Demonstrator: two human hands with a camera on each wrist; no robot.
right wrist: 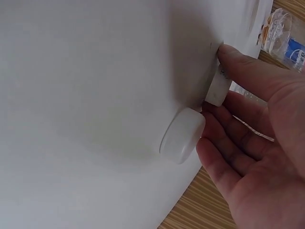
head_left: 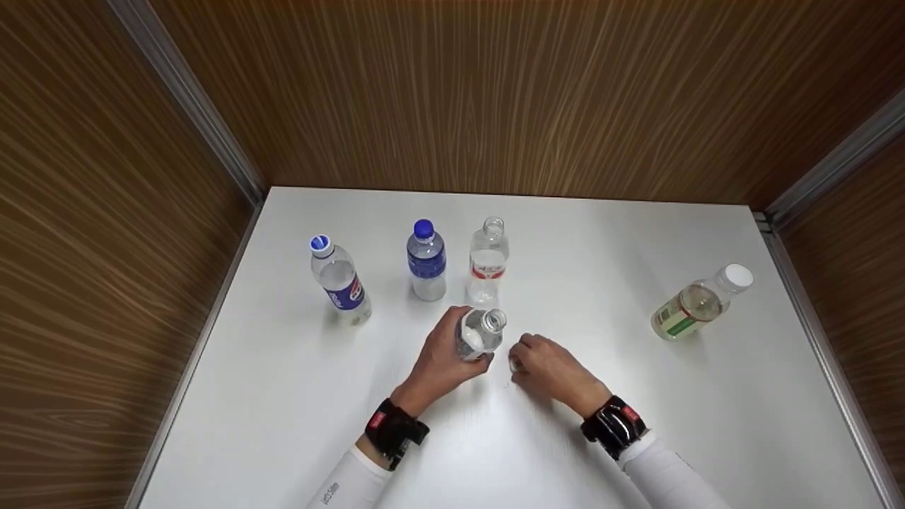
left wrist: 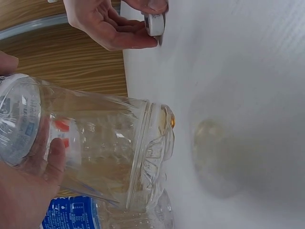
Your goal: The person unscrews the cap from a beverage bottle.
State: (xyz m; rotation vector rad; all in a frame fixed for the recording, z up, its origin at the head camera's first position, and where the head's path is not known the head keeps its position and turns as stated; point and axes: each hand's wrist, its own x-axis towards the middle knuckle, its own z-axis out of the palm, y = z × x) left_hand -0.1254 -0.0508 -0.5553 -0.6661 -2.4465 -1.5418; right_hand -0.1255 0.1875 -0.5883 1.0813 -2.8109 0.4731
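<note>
From here, I have the left hand (head_left: 440, 357) gripping an uncapped bottle (head_left: 481, 336); at four o'clock, the right hand (head_left: 550, 367) pinches a cap (right wrist: 218, 89). Probably capping; next, lift it.

Across the top of the head view runs a brown wood-grain back wall (head_left: 466, 85), with a matching left panel (head_left: 85, 247) at the left edge and a right panel (head_left: 855, 251) at the right edge. A left metal strip (head_left: 191, 99) slants through the upper left, a right metal strip (head_left: 841, 161) through the upper right. On the white table (head_left: 233, 424), left of centre, stands a blue-and-white-capped bottle (head_left: 345, 291). Near the centre are a blue-capped bottle (head_left: 427, 265) and, just right of it, an uncapped red-labelled bottle (head_left: 488, 267). At the right stands a white-capped bottle (head_left: 689, 307) with a partly green label.
</note>
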